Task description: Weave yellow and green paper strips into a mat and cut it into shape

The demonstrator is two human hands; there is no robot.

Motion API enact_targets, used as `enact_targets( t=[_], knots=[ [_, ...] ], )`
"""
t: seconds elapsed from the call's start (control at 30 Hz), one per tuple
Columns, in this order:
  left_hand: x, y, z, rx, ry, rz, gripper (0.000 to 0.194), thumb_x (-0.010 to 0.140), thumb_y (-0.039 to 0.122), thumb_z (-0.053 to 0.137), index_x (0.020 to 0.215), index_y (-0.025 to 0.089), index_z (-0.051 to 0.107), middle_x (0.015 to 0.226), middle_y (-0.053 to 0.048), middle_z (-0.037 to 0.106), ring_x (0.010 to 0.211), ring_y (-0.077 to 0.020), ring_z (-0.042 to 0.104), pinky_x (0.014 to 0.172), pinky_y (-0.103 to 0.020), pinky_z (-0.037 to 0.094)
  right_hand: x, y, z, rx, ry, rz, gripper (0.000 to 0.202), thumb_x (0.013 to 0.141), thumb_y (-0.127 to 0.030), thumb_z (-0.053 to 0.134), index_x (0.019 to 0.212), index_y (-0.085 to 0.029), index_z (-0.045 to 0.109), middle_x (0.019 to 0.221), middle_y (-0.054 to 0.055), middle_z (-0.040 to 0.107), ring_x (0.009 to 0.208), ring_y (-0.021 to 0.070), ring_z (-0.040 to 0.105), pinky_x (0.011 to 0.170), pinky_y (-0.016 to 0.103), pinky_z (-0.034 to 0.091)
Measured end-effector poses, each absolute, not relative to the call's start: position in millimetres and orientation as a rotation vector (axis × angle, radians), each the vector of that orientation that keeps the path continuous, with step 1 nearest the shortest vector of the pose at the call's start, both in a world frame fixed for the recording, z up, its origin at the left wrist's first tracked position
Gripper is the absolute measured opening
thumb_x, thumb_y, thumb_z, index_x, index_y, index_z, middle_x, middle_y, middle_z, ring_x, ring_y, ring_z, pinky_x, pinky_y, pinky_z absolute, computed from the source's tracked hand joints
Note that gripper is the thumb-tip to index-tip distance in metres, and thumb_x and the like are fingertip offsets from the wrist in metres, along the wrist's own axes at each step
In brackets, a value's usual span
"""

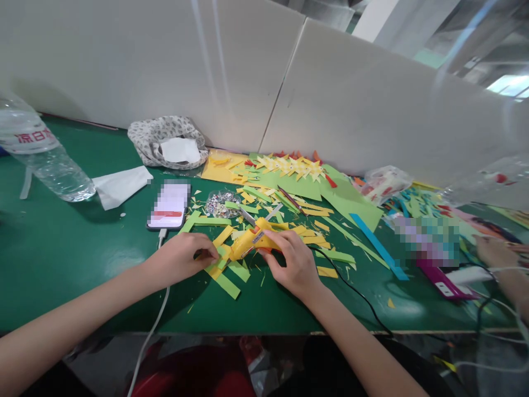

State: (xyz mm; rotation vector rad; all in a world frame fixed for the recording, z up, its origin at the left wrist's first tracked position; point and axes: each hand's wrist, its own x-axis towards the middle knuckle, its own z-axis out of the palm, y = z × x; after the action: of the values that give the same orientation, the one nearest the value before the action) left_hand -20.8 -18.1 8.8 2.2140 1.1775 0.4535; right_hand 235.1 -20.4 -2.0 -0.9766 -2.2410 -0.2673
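Observation:
My right hand (292, 260) is closed round a yellow hot glue gun (246, 242), its nozzle end tilted down to the left, low over paper strips. A black cord trails from beside this hand toward the table's front edge. My left hand (188, 255) has its fingers curled together at the end of a yellow and green paper piece (221, 258), pinching it; the fingertips are partly hidden. A green paper strip (227, 286) lies just below. Behind the glue gun, two grey blade-like pieces (247, 215) spread apart.
A charging phone (168, 204), water bottle (45, 149), white tissue (123, 186) and cloth bag (165, 140) stand left. Googly eyes (221, 203) sit behind the hands. Zigzag yellow paper strips (291, 165) lie against the wall. A purple power strip (444, 281) and another person's hand (496, 253) are right.

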Motion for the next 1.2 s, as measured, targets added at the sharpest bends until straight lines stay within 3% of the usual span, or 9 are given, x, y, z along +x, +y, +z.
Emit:
enact_targets(
  t=[0.77,0.97,1.2],
  knots=[
    [-21,-19,9,2.199,1.194,0.483,0.019,0.079,0.019,0.050,0.080,0.022,0.068,0.079,-0.001,0.067,0.068,-0.0129,0.060,0.061,-0.024,0.045,234,-20,-3,-1.035,-2.242,-0.271,0.047,0.080,-0.020,0.058,0.124,-0.023,0.043,0.090,0.006,0.056,0.083,0.0210,0.056,0.067,0.033,0.050],
    [-19,-20,8,2.177,1.234,0.477,0.014,0.078,0.027,0.054,0.078,0.022,0.068,0.080,-0.001,0.067,0.066,-0.0132,0.060,0.056,-0.023,0.043,247,-10,5,-1.178,-2.105,-0.074,0.046,0.075,-0.026,0.062,0.118,-0.023,0.045,0.100,0.009,0.055,0.090,0.0235,0.055,0.074,0.038,0.050],
    [-14,-25,4,2.182,1.304,0.500,0.015,0.079,0.031,0.056,0.075,0.021,0.065,0.078,-0.002,0.065,0.069,-0.0143,0.059,0.061,-0.025,0.044,258,5,1,-1.427,-1.897,0.063,0.050,0.065,-0.031,0.069,0.110,-0.022,0.050,0.091,0.007,0.058,0.083,0.0238,0.057,0.071,0.039,0.049]
  ],
)
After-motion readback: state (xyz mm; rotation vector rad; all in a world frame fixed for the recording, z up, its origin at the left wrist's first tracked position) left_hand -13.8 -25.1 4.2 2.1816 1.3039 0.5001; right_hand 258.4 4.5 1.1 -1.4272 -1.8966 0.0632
